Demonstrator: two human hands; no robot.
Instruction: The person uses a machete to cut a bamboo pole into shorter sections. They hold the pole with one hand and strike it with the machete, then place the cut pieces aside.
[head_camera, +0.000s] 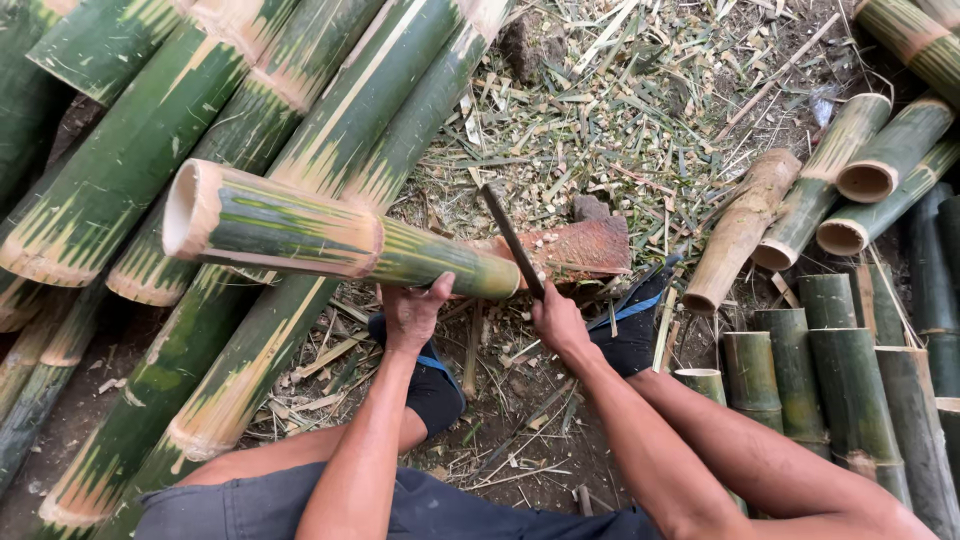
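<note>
Bamboo section (340, 235), green with pale scraped bands, lying level across a reddish chopping block (590, 245), its hollow cut end toward my left and its far end resting on the block. My left hand (412, 312) is closed around the underside of the section just left of the block, thumb up against its wall. My right hand (558, 318) is clenched on the handle of a dark chopping blade (512, 240), whose edge meets the section right at the block. The section appears stiff, hard-walled and hollow, so probably lighter than its bulk suggests; the waxy green skin looks smooth and apt to roll, and I judge the best hold to be from beneath near the block, well clear of the edge. Left of the block, long green bamboo poles (150, 140) lie stacked aslant, passing under the section. Right of the block lie a brownish stub (742, 228) and a heap of short cut lengths (850, 380). Beyond the block, chips and slivers (620, 110) litter the ground. My knees crowd the near side, narrowing the blade's swing
</note>
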